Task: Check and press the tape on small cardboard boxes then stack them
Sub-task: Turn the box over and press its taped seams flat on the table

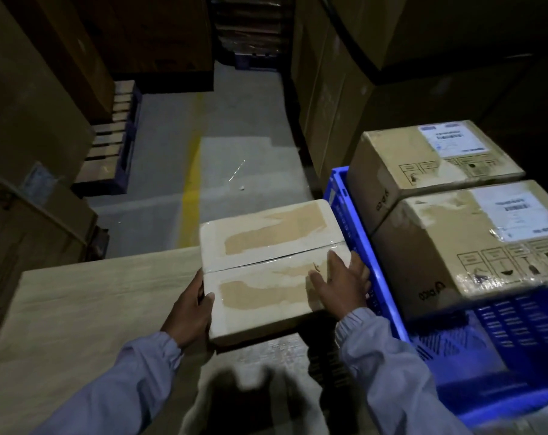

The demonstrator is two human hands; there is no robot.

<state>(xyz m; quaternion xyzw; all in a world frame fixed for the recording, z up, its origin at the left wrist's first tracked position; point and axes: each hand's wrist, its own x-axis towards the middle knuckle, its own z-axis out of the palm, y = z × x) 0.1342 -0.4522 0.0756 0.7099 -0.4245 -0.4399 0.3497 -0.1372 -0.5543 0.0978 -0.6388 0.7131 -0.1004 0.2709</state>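
Your left thumb lies on top of the small box at its left edge. The other fingers of your left hand go round the side and under, where you cannot see them, so this hand grips the box. Your right fingers are straight and spread out. They lie flat on top of the box near its right edge, so your right hand holds nothing. It only presses down on the shiny tape that covers the top. A thin line runs across the middle of the box from one hand to the other, where the two flaps meet. The box is right in front of you, at the right edge of the pale wooden table, and its near corner sticks out past that edge. You cannot tell if it rests on the table or hangs in your hands. Just beside it on the right is a blue crate. Two brown boxes stand in the crate, a far one and a near one, and they touch each other. Each has a white label on top. Past the table is a grey floor with a yellow line. A wooden pallet lies on the left. Big brown cartons stand high on both sides.
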